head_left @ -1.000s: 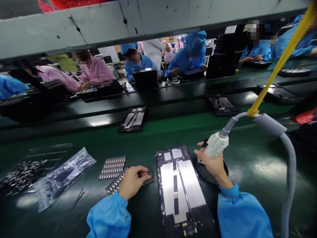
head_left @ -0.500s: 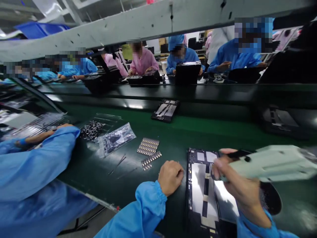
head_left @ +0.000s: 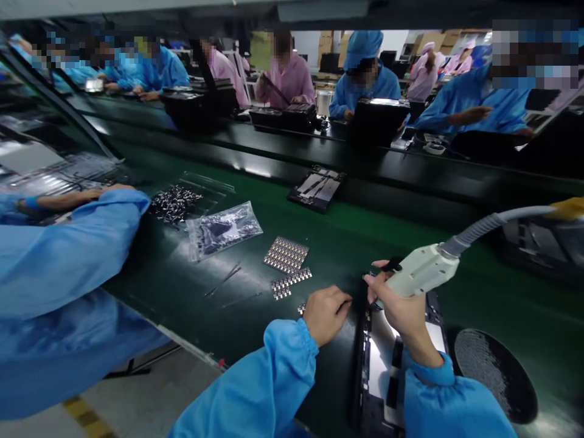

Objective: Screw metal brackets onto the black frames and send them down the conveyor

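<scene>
My right hand [head_left: 401,310] grips a white electric screwdriver [head_left: 422,269] with a grey hose, its tip pointing down at the upper left corner of a black tablet frame [head_left: 392,359] with silver plates. My left hand [head_left: 326,313] is curled in a loose fist at the frame's left edge, fingertips pinched together; what they hold is too small to see. Just left of it lie strips of small metal parts [head_left: 291,282] and a sheet of the same parts [head_left: 285,254].
A round black mesh dish [head_left: 495,374] sits right of the frame. A plastic bag [head_left: 223,230] and a pile of small parts [head_left: 174,202] lie farther left. A co-worker's blue sleeve [head_left: 68,243] leans on the belt at left. Another frame [head_left: 317,188] rides the green belt. Several people work opposite.
The view has swung left and tilted. My right hand lifted the screwdriver off the mesh dish and brought it over the frame. My left hand left the parts strips for the frame's edge.
</scene>
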A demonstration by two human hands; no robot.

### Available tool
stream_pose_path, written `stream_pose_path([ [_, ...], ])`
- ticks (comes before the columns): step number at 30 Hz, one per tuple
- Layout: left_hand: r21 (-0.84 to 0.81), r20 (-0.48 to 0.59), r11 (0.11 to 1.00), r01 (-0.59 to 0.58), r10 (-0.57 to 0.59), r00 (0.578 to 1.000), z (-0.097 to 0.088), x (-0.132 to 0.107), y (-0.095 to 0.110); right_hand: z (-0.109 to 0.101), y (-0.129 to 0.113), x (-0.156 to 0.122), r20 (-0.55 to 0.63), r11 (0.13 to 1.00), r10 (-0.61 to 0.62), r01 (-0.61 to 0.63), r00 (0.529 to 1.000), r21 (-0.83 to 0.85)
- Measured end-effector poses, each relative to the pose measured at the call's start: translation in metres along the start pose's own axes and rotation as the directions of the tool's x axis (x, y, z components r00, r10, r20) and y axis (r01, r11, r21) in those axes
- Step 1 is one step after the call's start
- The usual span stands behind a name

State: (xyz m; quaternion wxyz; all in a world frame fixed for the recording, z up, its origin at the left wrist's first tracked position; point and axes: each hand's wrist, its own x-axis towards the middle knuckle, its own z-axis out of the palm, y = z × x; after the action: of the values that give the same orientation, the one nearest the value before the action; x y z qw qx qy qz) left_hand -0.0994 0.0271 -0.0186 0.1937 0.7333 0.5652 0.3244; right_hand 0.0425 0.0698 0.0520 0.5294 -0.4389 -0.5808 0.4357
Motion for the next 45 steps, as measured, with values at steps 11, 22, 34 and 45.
stream_pose_path([
  [11,-0.091,0.009,0.995,-0.036,0.037,0.999,-0.003,-0.001,0.007,-0.008,-0.006,-0.002,-0.006,0.999,-0.041,0.041,0.999,-0.024],
  [22,0.172,0.48,0.945,-0.277,0.165,0.861,-0.028,0.043,0.031,-0.02,-0.009,0.0,-0.123,0.999,-0.052,0.052,0.991,-0.007],
  [34,0.329,0.592,0.776,-0.539,0.275,0.757,-0.021,0.048,0.028,-0.016,-0.009,-0.001,-0.111,0.997,-0.065,0.071,0.992,0.045],
  [45,0.369,0.523,0.844,-0.388,0.156,0.838,-0.034,0.009,0.013,-0.009,-0.009,-0.005,-0.074,0.995,-0.04,0.046,0.996,0.091],
])
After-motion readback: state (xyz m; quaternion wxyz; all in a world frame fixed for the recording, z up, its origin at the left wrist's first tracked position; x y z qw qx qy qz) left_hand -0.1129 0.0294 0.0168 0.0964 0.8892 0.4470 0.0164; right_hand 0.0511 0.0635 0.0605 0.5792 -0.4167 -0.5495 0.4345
